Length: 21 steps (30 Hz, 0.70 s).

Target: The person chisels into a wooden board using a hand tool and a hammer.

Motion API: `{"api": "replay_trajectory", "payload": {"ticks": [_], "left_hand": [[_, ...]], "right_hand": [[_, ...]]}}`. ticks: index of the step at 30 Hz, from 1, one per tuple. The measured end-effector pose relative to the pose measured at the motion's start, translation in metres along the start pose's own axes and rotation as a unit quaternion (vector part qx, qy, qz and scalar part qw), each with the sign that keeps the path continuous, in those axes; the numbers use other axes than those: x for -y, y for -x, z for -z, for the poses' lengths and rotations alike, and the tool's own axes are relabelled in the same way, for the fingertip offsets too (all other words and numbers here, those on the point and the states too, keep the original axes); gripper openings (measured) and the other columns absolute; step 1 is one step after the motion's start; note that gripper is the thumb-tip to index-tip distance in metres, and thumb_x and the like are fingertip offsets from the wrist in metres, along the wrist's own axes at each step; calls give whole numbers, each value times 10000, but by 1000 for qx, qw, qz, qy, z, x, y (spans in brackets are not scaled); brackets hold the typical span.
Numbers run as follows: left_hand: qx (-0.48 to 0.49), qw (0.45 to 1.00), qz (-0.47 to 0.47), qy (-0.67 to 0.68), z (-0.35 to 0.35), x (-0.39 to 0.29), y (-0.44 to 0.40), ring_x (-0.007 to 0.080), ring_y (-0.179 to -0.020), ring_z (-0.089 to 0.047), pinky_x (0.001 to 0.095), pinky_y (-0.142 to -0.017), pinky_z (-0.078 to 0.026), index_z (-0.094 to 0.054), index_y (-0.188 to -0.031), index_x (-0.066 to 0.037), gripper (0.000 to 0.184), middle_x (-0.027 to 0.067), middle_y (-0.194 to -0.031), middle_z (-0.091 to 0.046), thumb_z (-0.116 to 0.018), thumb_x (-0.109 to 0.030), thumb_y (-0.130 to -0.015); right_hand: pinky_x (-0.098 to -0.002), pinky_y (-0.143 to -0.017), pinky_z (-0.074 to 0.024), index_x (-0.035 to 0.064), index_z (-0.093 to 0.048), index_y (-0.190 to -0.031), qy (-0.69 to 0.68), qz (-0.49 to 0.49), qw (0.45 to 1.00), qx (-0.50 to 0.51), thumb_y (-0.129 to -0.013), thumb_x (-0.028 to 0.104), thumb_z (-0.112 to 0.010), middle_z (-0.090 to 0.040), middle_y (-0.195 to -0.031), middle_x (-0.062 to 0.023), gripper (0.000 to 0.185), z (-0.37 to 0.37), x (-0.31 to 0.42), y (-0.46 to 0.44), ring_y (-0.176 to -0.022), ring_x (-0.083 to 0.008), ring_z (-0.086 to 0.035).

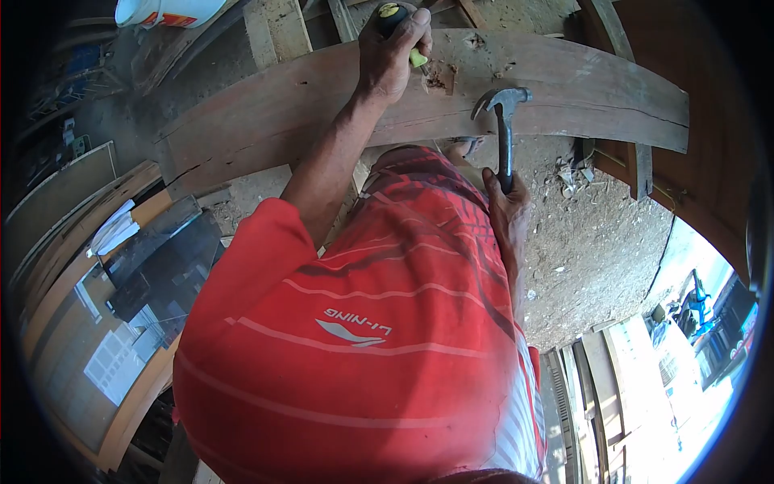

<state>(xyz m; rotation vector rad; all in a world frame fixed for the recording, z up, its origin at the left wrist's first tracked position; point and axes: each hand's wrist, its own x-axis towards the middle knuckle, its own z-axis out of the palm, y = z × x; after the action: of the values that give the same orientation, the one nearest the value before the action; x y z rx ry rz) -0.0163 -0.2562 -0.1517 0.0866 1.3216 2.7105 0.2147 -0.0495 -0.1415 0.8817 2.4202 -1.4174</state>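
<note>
"Left hand [393,53]?"

"Wrapped round the tool [418,59], shaft beside the pit [436,79] in the plank [572,89]."

"And the hammer [505,133]?"

"To the tool's right, gripped in the right hand [508,208], head outward."

One left hand [393,58], one right hand [509,208], one hammer [505,133], one black-and-yellow handle [392,18].
One curved plank [298,105], one red shirt [339,379], one white bucket [165,10] (only partly in view), plus several loose boards [602,379] at lower right, too crowded to count exactly.
</note>
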Motion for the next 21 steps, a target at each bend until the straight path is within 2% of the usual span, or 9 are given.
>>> {"api": "replay_trajectory", "payload": {"ticks": [4,7,10,13,19,21], "left_hand": [[-1,999,2,-43,0,4,3,146,-684,-576,318,-626,-485,-595,-1007,-53,147,53,-783,-609,-694,-158,-977],[25,994,-45,-94,-6,4,5,66,-640,-599,235,-604,-503,-590,-955,-73,182,-6,-748,-621,-745,-168,-961],[16,985,-55,-162,-7,4,5,55,-633,-582,238,-596,-497,-596,-948,-79,171,-17,-745,-611,-757,-138,-949],[8,983,-64,-169,-9,3,9,111,-665,-591,281,-622,-493,-587,-1008,-47,146,28,-760,-630,-715,-102,-963],[-24,958,-67,-279,-8,4,15,68,-683,-588,257,-627,-494,-600,-1027,-53,205,-4,-783,-642,-764,-130,-933],[3,954,-78,-288,-16,-4,21,54,-719,-586,243,-646,-489,-603,-1043,-56,206,-15,-823,-640,-760,-138,-938]], "right_hand": [[-366,-609,-431,-8,-639,-884,1,-7,1000,1,-959,434,-722,-558,-674,-59,456,0,2,1,-663,-146,-488],[-327,-627,-415,35,-624,-869,-37,-47,998,3,-953,440,-740,-545,-710,-4,429,2,28,8,-685,-125,-479],[-317,-620,-407,38,-615,-866,15,11,1000,8,-948,455,-745,-533,-702,2,444,15,61,-1,-678,-118,-467],[-285,-602,-404,41,-621,-878,5,109,993,-40,-937,438,-771,-537,-701,11,429,27,116,-1,-653,-95,-463],[-263,-615,-411,36,-668,-950,33,200,977,-61,-926,431,-790,-562,-699,17,414,48,174,1,-653,-81,-484],[-263,-613,-414,39,-674,-962,49,212,975,-52,-930,428,-788,-568,-699,18,407,51,181,1,-651,-79,-486]]}}
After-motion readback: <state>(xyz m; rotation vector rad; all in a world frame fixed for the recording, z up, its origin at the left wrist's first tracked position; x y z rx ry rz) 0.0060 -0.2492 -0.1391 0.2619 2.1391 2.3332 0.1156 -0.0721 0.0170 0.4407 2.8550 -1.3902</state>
